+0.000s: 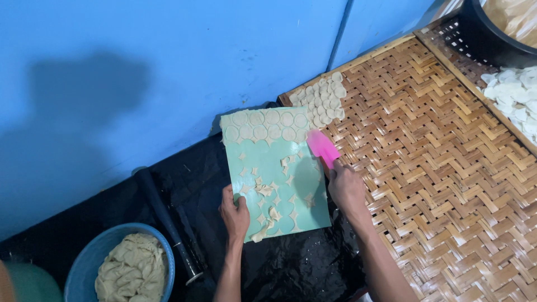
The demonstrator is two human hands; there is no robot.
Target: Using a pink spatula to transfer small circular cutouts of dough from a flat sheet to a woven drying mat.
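Note:
A pale green cutting mat (279,184) lies tilted over black plastic sheeting, with rows of round dough discs (263,126) along its far edge and small dough scraps (267,193) scattered over the rest. My left hand (235,215) grips the mat's near left edge. My right hand (347,187) holds a pink spatula (323,147), its blade at the mat's right edge beside the discs. More dough discs (324,99) lie in a patch on the woven bamboo tray (425,145) just beyond the mat.
A blue bowl (78,268) of dough sits at the lower left beside a black rolling pin (168,223). A blue wall stands behind. A second woven tray with pale discs (517,95) and a dark tub (492,39) are at the upper right.

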